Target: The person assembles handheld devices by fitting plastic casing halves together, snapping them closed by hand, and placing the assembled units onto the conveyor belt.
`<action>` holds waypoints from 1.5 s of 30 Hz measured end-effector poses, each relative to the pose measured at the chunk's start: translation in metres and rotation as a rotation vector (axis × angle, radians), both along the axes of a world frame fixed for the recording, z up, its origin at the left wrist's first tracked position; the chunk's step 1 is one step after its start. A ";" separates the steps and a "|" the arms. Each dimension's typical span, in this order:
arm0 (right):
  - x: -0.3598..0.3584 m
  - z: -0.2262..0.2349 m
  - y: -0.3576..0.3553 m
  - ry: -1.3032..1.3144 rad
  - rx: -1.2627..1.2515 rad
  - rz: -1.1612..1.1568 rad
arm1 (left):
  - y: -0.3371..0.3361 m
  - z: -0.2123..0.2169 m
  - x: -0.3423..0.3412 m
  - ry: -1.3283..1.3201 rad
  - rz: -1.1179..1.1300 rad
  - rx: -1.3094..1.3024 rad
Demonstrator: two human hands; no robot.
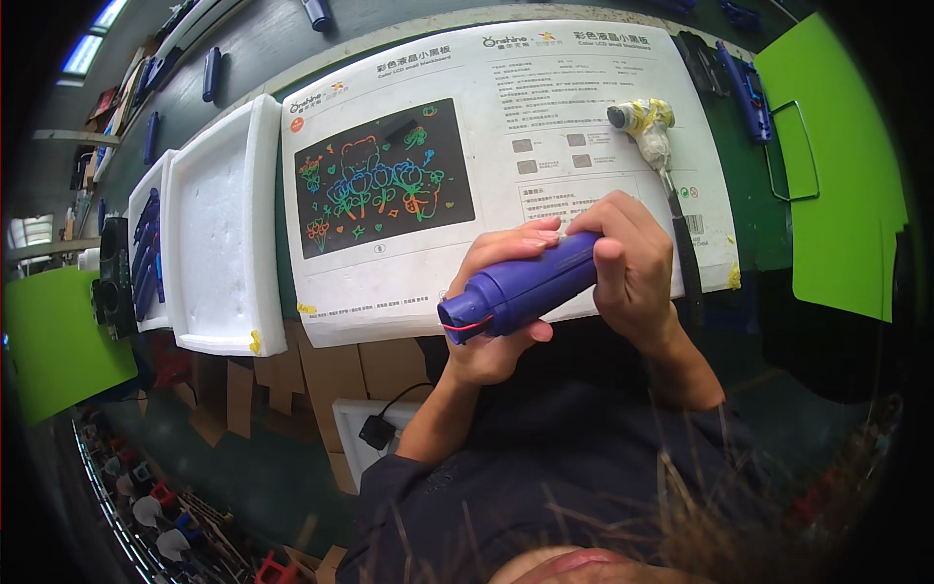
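Note:
Both hands hold a purple plastic housing (530, 282), thick and tube-like, above the near edge of a printed cardboard sheet (389, 277). Its stepped end points to the lower left, and a thin red wire shows at the opening there. My left hand (484, 360) wraps around that end, fingers over the top and thumb below. Around the other end, my right hand (637, 268) is closed, with its thumb along the side. Right of the hands lies a hammer (658, 146), its head wrapped in yellowish tape and its dark handle toward me.
White foam trays (275, 224) stand to the left, the outer one holding several purple parts (147, 253). More purple parts (744, 92) lie at the far right. Bright green panels (827, 165) flank the table on both sides. A black adapter (377, 431) with a cable sits below the table edge.

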State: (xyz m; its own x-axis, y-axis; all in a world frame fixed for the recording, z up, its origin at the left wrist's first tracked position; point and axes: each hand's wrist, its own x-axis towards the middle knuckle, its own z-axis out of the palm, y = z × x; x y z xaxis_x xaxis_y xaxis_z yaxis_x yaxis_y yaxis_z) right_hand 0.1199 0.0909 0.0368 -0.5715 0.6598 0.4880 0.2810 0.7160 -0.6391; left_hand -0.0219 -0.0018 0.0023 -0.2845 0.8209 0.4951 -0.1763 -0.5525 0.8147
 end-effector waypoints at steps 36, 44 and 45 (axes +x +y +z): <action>-0.005 0.002 0.027 0.110 0.249 0.004 | -0.030 -0.001 -0.002 0.151 0.317 -0.117; -0.028 -0.020 0.005 0.195 0.077 -0.076 | -0.023 0.005 0.010 0.160 0.350 -0.029; -0.032 -0.022 0.007 0.205 0.008 -0.065 | -0.022 0.004 0.010 0.221 0.397 -0.039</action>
